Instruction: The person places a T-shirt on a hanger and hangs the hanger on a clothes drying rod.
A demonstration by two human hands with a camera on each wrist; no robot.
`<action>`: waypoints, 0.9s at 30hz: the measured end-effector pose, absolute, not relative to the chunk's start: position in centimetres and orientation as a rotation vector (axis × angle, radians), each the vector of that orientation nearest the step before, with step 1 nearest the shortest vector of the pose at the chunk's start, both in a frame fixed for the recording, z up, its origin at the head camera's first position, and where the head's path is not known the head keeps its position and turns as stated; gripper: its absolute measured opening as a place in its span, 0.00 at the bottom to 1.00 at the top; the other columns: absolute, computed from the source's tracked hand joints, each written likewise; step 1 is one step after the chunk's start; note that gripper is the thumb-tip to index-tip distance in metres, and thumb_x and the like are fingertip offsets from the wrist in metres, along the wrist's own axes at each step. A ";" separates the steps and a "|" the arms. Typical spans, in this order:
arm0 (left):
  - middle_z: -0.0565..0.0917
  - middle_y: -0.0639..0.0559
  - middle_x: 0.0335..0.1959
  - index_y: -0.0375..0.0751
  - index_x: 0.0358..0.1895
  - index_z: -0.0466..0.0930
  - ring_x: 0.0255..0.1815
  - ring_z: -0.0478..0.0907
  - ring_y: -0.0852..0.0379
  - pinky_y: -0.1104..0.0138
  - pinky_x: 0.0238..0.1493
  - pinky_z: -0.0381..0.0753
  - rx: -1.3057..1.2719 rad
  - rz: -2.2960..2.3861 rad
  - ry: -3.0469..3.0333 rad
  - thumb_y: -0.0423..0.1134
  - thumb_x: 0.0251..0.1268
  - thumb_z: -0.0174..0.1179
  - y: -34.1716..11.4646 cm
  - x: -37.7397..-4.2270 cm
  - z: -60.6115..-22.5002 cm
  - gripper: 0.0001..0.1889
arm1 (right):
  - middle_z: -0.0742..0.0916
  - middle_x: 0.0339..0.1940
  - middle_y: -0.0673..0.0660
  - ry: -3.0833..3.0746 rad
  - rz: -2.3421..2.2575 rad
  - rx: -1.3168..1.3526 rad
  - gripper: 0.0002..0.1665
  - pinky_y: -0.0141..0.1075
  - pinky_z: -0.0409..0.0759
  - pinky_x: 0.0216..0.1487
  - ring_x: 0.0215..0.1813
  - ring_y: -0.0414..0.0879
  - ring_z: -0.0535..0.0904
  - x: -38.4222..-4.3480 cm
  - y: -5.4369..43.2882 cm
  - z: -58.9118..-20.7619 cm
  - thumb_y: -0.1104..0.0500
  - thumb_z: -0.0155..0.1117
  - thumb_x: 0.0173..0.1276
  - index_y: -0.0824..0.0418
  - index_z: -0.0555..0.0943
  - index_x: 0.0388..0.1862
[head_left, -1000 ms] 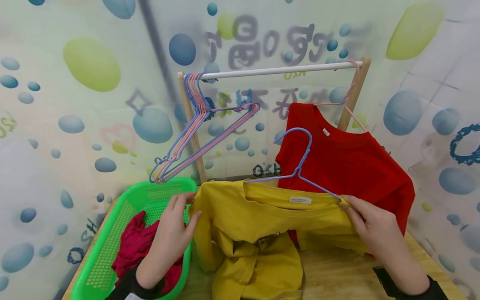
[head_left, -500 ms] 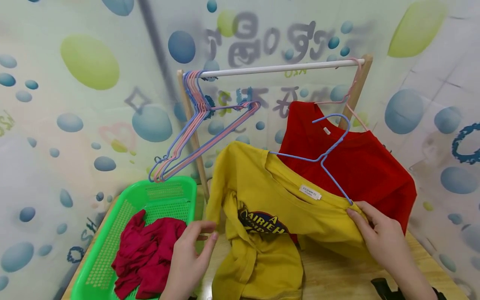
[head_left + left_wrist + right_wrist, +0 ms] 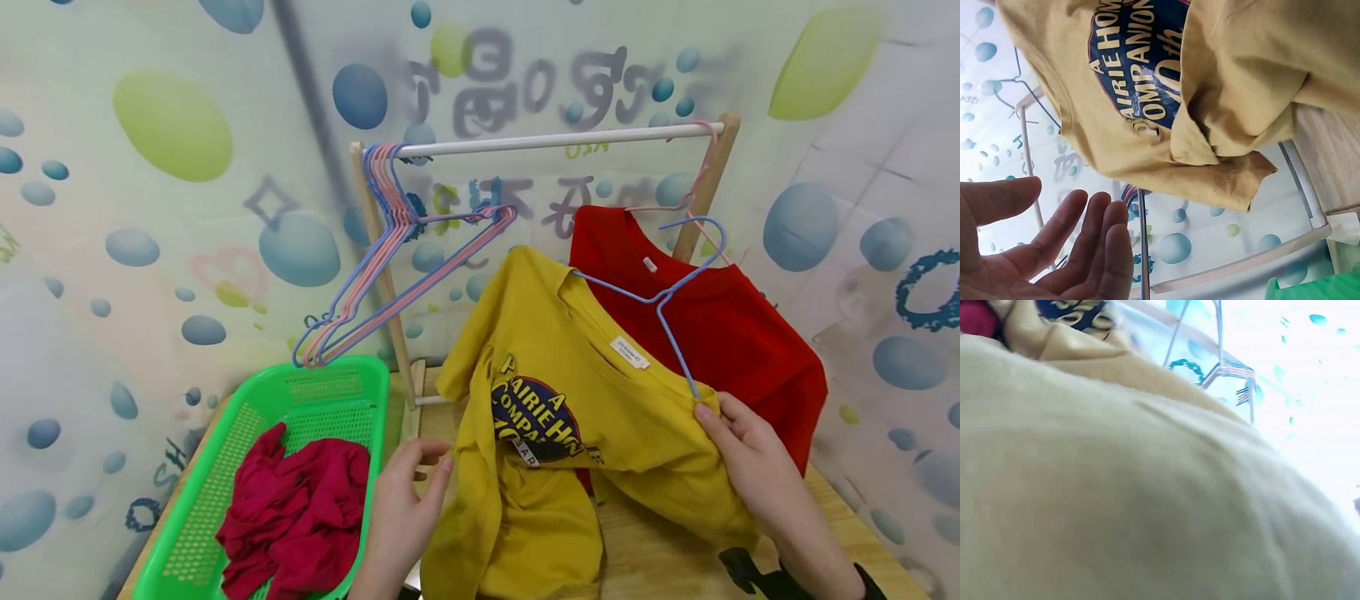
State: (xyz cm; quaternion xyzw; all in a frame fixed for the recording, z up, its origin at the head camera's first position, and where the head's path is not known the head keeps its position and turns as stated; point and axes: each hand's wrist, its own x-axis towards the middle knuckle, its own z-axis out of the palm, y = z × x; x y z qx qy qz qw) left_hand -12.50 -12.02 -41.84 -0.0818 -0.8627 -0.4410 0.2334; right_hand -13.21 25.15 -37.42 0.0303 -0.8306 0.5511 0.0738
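Note:
In the head view my right hand (image 3: 757, 467) pinches the shoulder of a yellow T-shirt (image 3: 630, 425) together with the end of a blue wire hanger (image 3: 663, 296). The hanger sits inside the neckline, its hook upright and free. The shirt tilts, its left shoulder higher, and a dark printed logo shows on its front. Its lower part droops onto the table. My left hand (image 3: 408, 508) is just left of the shirt, fingers loosely bent and holding nothing; the left wrist view shows it apart from the cloth. In the right wrist view, blurred cloth (image 3: 1135, 487) hides the right hand.
A rack with a white rod (image 3: 540, 140) stands behind. Several blue and pink hangers (image 3: 390, 225) hang at its left, a red shirt (image 3: 720, 333) at its right. On the wooden table (image 3: 652, 550), a green basket (image 3: 187, 508) holds crumpled crimson cloth (image 3: 300, 508).
My left hand has let go of the shirt's left shoulder and dropped lower. The shirt and hanger have tilted and shifted up and right, uncovering the printed logo. My right hand keeps its grip.

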 end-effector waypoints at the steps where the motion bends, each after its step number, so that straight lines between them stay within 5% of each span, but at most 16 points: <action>1: 0.87 0.53 0.41 0.41 0.45 0.86 0.42 0.82 0.56 0.66 0.42 0.83 -0.214 -1.213 -2.380 0.31 0.68 0.67 -12.0 -12.5 -41.8 0.06 | 0.85 0.32 0.43 -2.478 1.678 0.092 0.07 0.31 0.80 0.33 0.33 0.37 0.81 -13.3 25.1 -37.3 0.57 0.47 0.86 0.55 0.73 0.53; 8: 0.86 0.52 0.42 0.40 0.46 0.86 0.43 0.81 0.54 0.65 0.42 0.83 -0.139 -1.231 -2.415 0.30 0.69 0.66 -12.1 -12.5 -41.7 0.06 | 0.82 0.34 0.40 -2.480 1.624 0.041 0.20 0.29 0.80 0.36 0.36 0.34 0.79 -14.6 24.1 -35.7 0.51 0.43 0.87 0.68 0.66 0.62; 18: 0.86 0.53 0.42 0.43 0.45 0.86 0.43 0.81 0.56 0.65 0.42 0.82 -0.120 -1.236 -2.426 0.31 0.69 0.66 -12.1 -12.5 -41.8 0.06 | 0.79 0.38 0.32 -2.372 1.548 -0.123 0.30 0.21 0.79 0.39 0.37 0.29 0.77 -17.2 22.8 -33.4 0.50 0.43 0.87 0.71 0.64 0.74; 23: 0.86 0.53 0.41 0.43 0.44 0.86 0.42 0.81 0.56 0.64 0.42 0.83 -0.134 -1.214 -2.416 0.30 0.68 0.66 -12.1 -12.5 -41.9 0.06 | 0.79 0.51 0.47 -2.353 1.527 -0.221 0.33 0.17 0.76 0.41 0.39 0.29 0.75 -18.7 22.3 -32.1 0.47 0.42 0.87 0.68 0.62 0.78; 27: 0.86 0.53 0.41 0.42 0.44 0.86 0.42 0.81 0.56 0.65 0.41 0.82 -0.137 -1.217 -2.401 0.30 0.68 0.66 -12.1 -12.5 -41.9 0.06 | 0.78 0.48 0.50 -2.346 1.490 -0.286 0.33 0.17 0.74 0.40 0.40 0.32 0.74 -20.0 22.1 -31.2 0.46 0.42 0.86 0.66 0.63 0.78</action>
